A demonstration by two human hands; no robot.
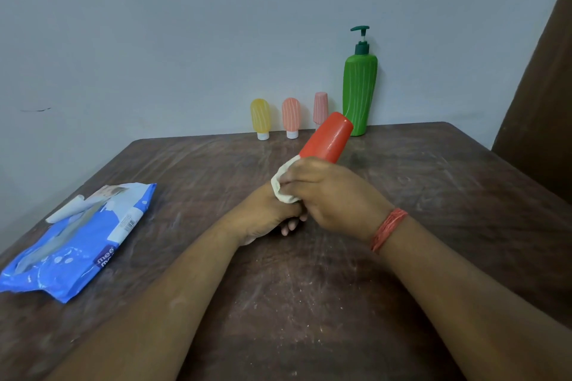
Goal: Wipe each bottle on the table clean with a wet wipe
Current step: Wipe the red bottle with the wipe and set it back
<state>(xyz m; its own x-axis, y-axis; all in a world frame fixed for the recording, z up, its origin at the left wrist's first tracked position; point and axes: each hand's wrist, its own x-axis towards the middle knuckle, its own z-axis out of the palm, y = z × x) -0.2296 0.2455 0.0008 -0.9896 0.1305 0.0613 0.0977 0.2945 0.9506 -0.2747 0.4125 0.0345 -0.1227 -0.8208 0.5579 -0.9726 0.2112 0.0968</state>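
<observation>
Head view: right hand fingers around wipe on orange bottle.

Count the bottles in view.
5. Yellow bottle, orange striped bottle, pink bottle and green pump bottle stand along the wall; the red bottle is held in the hands.

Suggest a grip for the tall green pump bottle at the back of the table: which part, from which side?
Take the tall green plastic pump bottle around its mid body, where the sides are wide and roughly straight, not by the thin dark green pump head. Come from the front with the hand level: it stands upright near the wall, and the small pink bottle crowds its left.
</observation>
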